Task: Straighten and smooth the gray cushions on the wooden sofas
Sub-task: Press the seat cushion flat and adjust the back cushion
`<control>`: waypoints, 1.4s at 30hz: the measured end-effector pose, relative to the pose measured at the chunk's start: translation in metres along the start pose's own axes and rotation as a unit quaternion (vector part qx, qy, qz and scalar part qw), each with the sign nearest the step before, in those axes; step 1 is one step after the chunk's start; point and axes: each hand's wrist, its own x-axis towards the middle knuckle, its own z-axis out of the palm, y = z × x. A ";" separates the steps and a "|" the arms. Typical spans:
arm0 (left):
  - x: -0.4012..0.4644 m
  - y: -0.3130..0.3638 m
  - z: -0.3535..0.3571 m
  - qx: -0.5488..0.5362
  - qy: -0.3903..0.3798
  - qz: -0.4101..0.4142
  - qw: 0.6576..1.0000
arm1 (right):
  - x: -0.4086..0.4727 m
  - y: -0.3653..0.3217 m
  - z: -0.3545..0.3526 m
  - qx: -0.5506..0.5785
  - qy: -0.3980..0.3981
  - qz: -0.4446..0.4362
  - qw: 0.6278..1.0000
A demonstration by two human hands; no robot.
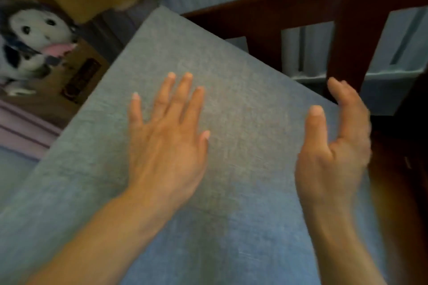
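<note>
Head view: smoothing gray cushion (wooden sofa frame beside); left hand flat, spread; right hand open edgewise. Next: sweep outward.

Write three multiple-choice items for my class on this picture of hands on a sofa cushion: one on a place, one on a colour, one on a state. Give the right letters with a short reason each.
1. Where does the plush toy lie relative to the gray cushion?
A. To its left
B. On top of it
C. To its right

2. What colour is the sofa frame beside the cushion?
A. White
B. Dark reddish brown
C. Green

3. How does the left hand lie?
A. Clenched in a fist
B. Pinching a fold of cloth
C. Flat, fingers spread on the cushion

Answers: 1 A, the toy sits at the picture's left edge, off the cushion. 2 B, the wooden rail and post are dark reddish brown. 3 C, its straight fingers lie spread on the fabric, while the right hand is open at the cushion's right edge.
</note>
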 end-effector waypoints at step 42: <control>-0.270 0.148 -0.016 -0.223 -0.045 0.210 0.951 | -0.260 0.086 -0.205 -0.173 0.175 0.083 0.966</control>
